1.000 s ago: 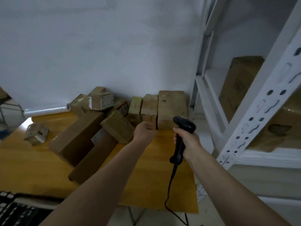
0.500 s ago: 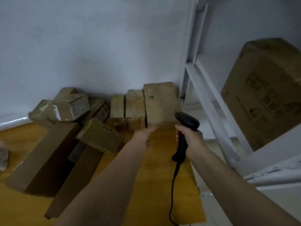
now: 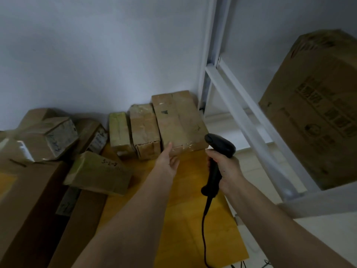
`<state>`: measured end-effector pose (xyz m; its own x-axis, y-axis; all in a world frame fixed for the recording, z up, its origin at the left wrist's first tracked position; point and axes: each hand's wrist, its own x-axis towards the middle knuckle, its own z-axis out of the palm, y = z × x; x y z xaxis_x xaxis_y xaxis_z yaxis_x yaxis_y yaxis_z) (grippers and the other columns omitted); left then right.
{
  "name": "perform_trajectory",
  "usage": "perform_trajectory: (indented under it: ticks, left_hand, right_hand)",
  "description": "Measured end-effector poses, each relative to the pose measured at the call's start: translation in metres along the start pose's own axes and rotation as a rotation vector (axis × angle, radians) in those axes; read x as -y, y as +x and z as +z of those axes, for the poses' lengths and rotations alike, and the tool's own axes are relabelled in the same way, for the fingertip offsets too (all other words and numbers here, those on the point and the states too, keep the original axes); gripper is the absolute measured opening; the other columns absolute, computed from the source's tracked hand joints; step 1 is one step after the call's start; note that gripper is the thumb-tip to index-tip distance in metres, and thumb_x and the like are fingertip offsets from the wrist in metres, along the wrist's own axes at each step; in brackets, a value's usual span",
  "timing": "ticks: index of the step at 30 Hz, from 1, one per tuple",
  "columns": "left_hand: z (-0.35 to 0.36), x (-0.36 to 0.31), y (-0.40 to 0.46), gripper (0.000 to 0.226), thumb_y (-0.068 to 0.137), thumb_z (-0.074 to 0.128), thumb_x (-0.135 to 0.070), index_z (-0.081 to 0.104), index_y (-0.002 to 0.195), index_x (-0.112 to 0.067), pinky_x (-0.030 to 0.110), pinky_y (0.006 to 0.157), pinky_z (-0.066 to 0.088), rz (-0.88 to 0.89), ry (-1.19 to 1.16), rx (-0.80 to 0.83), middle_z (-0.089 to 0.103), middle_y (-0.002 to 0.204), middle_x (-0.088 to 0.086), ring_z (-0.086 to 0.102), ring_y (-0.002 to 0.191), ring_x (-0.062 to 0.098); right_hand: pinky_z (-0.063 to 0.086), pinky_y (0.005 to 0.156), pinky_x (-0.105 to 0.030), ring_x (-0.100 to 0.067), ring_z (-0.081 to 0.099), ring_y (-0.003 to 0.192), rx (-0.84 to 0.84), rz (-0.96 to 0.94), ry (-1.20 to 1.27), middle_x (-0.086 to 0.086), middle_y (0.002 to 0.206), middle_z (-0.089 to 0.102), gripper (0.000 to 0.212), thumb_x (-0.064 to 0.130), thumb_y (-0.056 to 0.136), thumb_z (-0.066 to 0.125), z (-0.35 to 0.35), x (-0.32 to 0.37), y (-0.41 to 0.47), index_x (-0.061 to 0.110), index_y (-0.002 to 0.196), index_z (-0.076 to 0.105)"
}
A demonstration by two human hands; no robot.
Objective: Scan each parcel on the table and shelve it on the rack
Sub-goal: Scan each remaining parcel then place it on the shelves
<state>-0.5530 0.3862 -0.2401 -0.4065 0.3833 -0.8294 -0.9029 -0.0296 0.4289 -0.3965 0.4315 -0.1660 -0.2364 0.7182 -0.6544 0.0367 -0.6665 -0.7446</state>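
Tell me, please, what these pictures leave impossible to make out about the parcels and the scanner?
Head view only:
- Handwriting on the small parcel: blurred, unreadable.
- Print on the big carton on the rack: blurred, and the right edge cuts the carton off.
- Scanner window: faces away.
- Long box: cut off by the left edge.

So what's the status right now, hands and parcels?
Left hand open, reaching the big parcel. Right hand grips the scanner. Parcel on the table, not lifted. Nothing in the way.
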Motion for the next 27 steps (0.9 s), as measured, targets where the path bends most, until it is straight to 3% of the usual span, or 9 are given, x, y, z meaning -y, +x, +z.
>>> perform_trajectory:
  ticks: [3,6,11,12,15,17,21,24,27]
  left_hand:
    - [-0.006,-0.002,-0.006,0.035,0.073,0.083,-0.019,0.056,0.093,-0.008,0.039,0.095,0.052,0.028,-0.039,0.014,0.061,0.095,0.014,0.062,0.086,0.025]
    - [-0.017,-0.003,-0.02,0.038,0.069,0.084,-0.017,0.059,0.096,-0.01,0.041,0.09,0.055,0.053,-0.085,0.066,0.063,0.102,0.015,0.064,0.093,0.027]
    - [-0.042,-0.005,-0.042,0.056,0.063,0.081,-0.021,0.059,0.112,-0.006,0.041,0.081,0.055,0.054,-0.144,0.206,0.067,0.112,0.019,0.066,0.1,0.03]
    - [-0.048,-0.006,-0.045,0.055,0.063,0.081,-0.021,0.058,0.111,-0.006,0.04,0.08,0.055,0.058,-0.136,0.217,0.065,0.114,0.019,0.066,0.102,0.031]
    - [-0.069,-0.01,-0.051,0.05,0.067,0.078,-0.023,0.056,0.109,-0.007,0.038,0.077,0.055,0.066,-0.088,0.234,0.062,0.117,0.021,0.065,0.104,0.032]
    - [-0.082,-0.013,-0.055,0.055,0.071,0.076,-0.026,0.056,0.117,-0.003,0.037,0.077,0.056,0.063,-0.06,0.245,0.063,0.118,0.021,0.066,0.104,0.031]
    - [-0.1,-0.025,-0.064,0.06,0.078,0.072,-0.028,0.054,0.127,0.002,0.038,0.082,0.054,0.046,-0.033,0.244,0.061,0.125,0.022,0.063,0.11,0.031]
    - [-0.099,-0.037,-0.073,0.06,0.079,0.073,-0.032,0.055,0.129,-0.005,0.042,0.092,0.05,0.073,0.207,0.146,0.058,0.131,0.015,0.056,0.119,0.028]
    - [-0.083,-0.051,-0.089,0.067,0.086,0.067,-0.047,0.049,0.139,-0.01,0.045,0.101,0.046,0.287,0.706,-0.164,0.052,0.138,0.01,0.05,0.124,0.031]
  right_hand:
    - [0.049,0.059,-0.028,-0.016,0.058,0.058,-0.031,-0.001,0.011,-0.003,0.062,0.062,0.009,0.011,0.082,0.073,0.001,-0.001,0.002,0.007,0.086,0.067]
    - [0.05,0.06,-0.027,-0.015,0.058,0.058,-0.096,-0.022,0.037,-0.003,0.065,0.064,0.011,0.014,0.082,0.075,0.007,0.0,0.006,0.008,0.084,0.066]
    - [0.048,0.057,-0.024,-0.015,0.063,0.072,-0.134,-0.055,0.099,-0.003,0.091,0.067,0.032,0.025,0.076,0.082,0.027,0.005,0.011,0.015,0.099,0.062]
    - [0.051,0.06,-0.025,-0.016,0.064,0.076,-0.124,-0.077,0.101,-0.002,0.094,0.067,0.037,0.027,0.075,0.083,0.032,0.005,0.011,0.015,0.102,0.062]
    - [0.053,0.089,-0.036,-0.021,0.064,0.095,-0.086,-0.124,0.064,-0.003,0.103,0.068,0.053,0.03,0.071,0.085,0.046,0.003,0.007,0.013,0.115,0.061]
    - [0.051,0.095,-0.039,-0.023,0.064,0.1,-0.073,-0.126,0.02,-0.004,0.106,0.068,0.057,0.03,0.07,0.086,0.054,0.001,0.004,0.011,0.118,0.061]
    - [0.051,0.083,-0.03,-0.019,0.064,0.094,-0.036,-0.145,-0.061,0.001,0.096,0.067,0.046,0.022,0.068,0.088,0.066,-0.003,-0.003,0.015,0.104,0.061]
    - [0.05,0.073,-0.023,-0.015,0.065,0.092,0.004,-0.217,-0.054,0.005,0.094,0.067,0.046,0.017,0.067,0.088,0.074,-0.003,-0.014,0.018,0.105,0.06]
    - [0.05,0.075,-0.019,-0.014,0.064,0.098,0.036,-0.341,-0.072,0.007,0.096,0.067,0.05,0.011,0.066,0.088,0.081,-0.006,-0.025,0.019,0.107,0.061]
